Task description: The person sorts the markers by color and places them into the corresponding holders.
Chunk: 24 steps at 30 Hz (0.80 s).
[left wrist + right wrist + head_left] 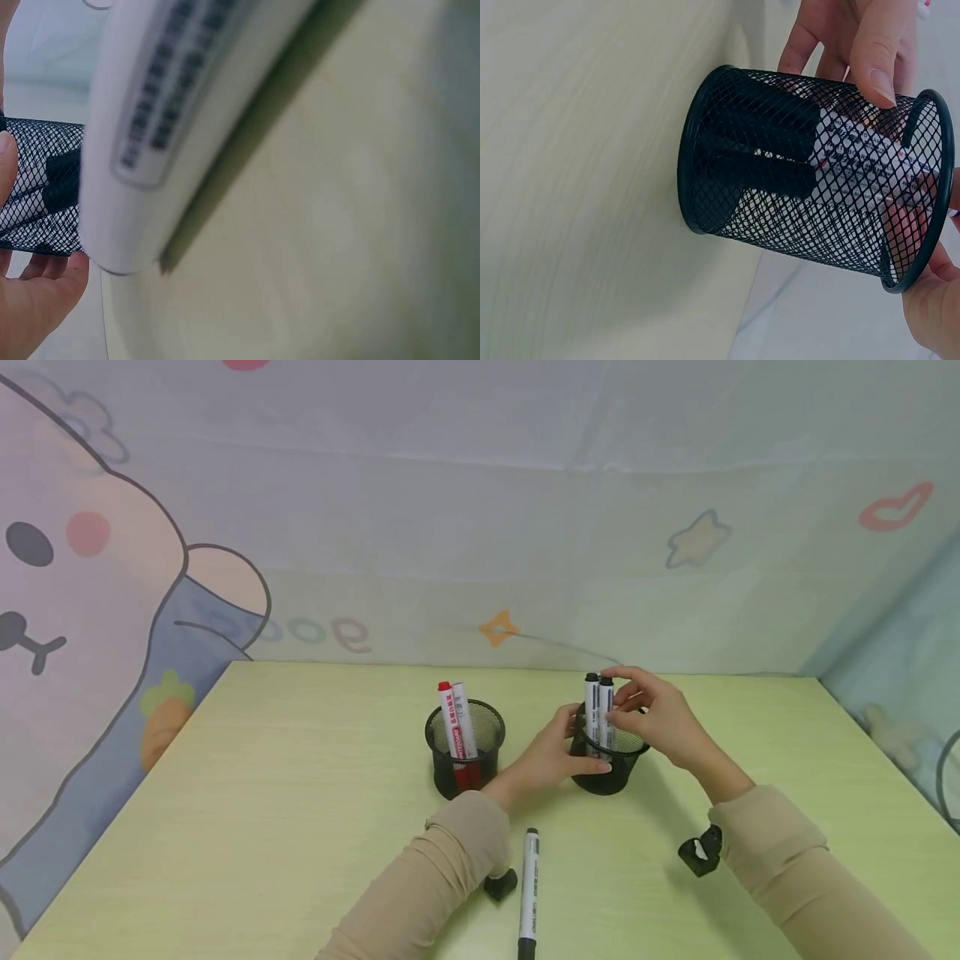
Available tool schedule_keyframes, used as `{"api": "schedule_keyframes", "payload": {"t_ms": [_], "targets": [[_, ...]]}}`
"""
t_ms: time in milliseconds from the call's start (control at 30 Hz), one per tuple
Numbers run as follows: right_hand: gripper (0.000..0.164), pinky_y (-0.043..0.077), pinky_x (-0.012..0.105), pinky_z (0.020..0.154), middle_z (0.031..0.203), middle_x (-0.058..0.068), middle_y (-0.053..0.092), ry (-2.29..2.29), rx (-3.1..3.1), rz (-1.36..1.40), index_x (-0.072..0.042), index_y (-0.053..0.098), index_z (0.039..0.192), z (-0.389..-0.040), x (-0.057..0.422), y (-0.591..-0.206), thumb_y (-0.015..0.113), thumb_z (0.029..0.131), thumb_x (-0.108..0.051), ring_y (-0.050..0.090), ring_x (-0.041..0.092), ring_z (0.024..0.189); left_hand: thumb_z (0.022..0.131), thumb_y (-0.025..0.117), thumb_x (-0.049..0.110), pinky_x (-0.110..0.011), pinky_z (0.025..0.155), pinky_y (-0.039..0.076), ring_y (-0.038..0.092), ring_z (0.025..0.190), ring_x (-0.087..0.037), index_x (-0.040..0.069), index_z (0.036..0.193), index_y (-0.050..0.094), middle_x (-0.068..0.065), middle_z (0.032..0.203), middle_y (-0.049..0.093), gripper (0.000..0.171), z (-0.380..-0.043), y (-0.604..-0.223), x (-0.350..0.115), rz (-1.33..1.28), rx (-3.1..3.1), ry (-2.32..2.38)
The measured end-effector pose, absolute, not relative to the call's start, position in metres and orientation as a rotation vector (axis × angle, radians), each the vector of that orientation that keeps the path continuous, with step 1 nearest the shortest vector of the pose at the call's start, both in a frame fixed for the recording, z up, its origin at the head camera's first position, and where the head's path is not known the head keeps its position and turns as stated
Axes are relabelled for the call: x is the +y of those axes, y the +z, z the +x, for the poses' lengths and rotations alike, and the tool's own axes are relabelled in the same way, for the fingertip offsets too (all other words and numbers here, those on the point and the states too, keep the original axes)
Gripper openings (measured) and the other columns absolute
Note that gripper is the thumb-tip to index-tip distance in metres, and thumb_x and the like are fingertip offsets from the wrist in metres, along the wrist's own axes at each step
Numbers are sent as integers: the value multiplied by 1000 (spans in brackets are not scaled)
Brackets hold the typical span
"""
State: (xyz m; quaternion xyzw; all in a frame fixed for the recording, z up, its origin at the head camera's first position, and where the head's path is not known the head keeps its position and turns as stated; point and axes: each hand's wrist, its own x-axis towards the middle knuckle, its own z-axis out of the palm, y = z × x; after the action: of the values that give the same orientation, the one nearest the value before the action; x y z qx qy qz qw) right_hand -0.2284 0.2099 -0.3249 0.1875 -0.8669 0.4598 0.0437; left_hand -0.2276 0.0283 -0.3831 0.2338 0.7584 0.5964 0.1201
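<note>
My left hand (546, 757) holds a black mesh pen holder (602, 782) at its left side, thumb across the front. Two white markers with black caps stand upright inside it: a left marker (591, 703) and a right marker (607, 693). The right hand (666, 720) pinches the right marker near its top, over the rim. Through the mesh in the right wrist view, the markers' black lower ends (772, 172) show near the holder's base. On the table in front lies a loose white marker (529, 885) with black ends, large in the left wrist view.
To the left stands a second black mesh holder (444, 779) with a red-capped marker (448, 714) and another red-and-white marker (465, 727) leaning in it. Small black objects sit by the left cuff (468, 831) and the right cuff (768, 827). A printed cloth (420, 543) hangs behind the table.
</note>
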Motion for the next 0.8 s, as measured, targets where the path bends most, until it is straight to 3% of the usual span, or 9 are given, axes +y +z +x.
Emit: {"api": "schedule_keyframes", "payload": {"t_ms": [800], "targets": [[54,51,26,68,102,17,57,1327,-2690,648,-7,43,136,-217,212,-316,63,86,-2,59,29,90,79,76,17,-36,102,34,40,126,-22,16,142,26,-4,138,41,80,-227,-383,28,648,2199,1743]]}}
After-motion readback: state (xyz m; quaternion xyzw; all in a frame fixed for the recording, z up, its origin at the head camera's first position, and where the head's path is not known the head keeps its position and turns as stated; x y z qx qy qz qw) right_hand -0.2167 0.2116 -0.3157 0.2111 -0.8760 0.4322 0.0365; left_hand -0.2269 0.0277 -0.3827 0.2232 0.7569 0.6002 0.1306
